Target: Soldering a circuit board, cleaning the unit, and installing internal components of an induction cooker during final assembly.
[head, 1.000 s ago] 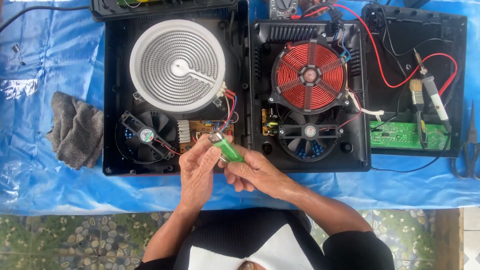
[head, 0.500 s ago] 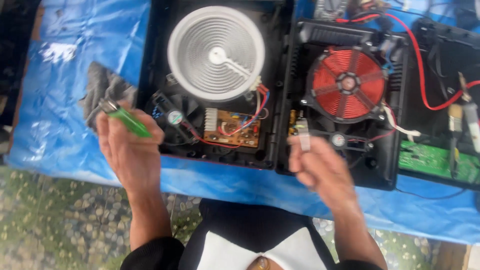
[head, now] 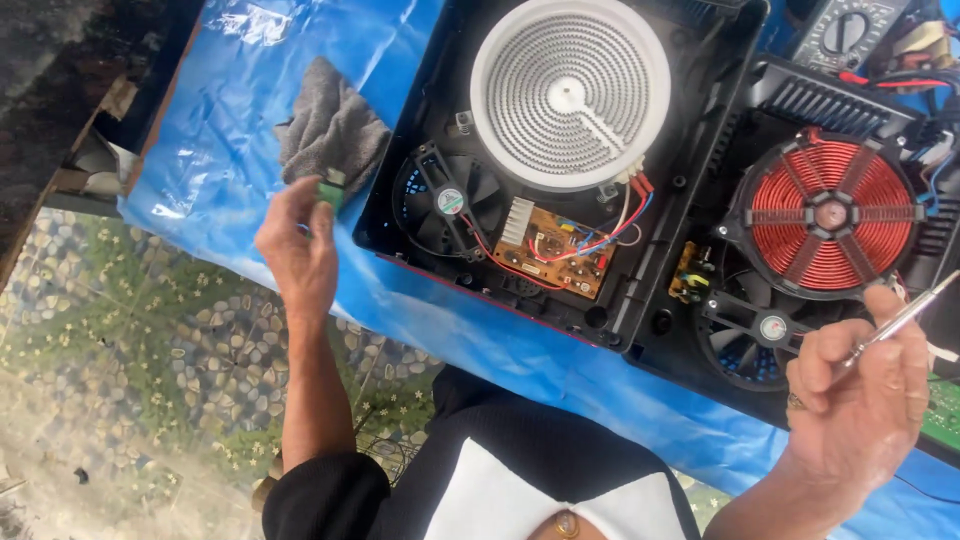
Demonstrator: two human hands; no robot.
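Note:
My left hand (head: 297, 243) holds a small green lighter (head: 331, 190) by its end, out to the left over the blue sheet (head: 240, 110) and just below a grey rag (head: 330, 125). My right hand (head: 862, 395) is at the lower right, fingers pinched on a thin metal rod (head: 905, 318) that points up and right. It hovers by the black cooker case with the red copper coil (head: 826, 214). Between my hands lies the other open case with a white spiral heater disc (head: 570, 92), a small fan (head: 450, 200) and a brown circuit board (head: 556, 250).
A meter with a dial (head: 848, 30) sits at the top right with red leads. A green board edge (head: 940, 425) shows at the far right. The table's left edge drops to a pebble-pattern floor (head: 130, 380).
My hands have parted: the left carried the green lighter away to the left near the rag, the right moved to the lower right with the metal rod. The camera swung left.

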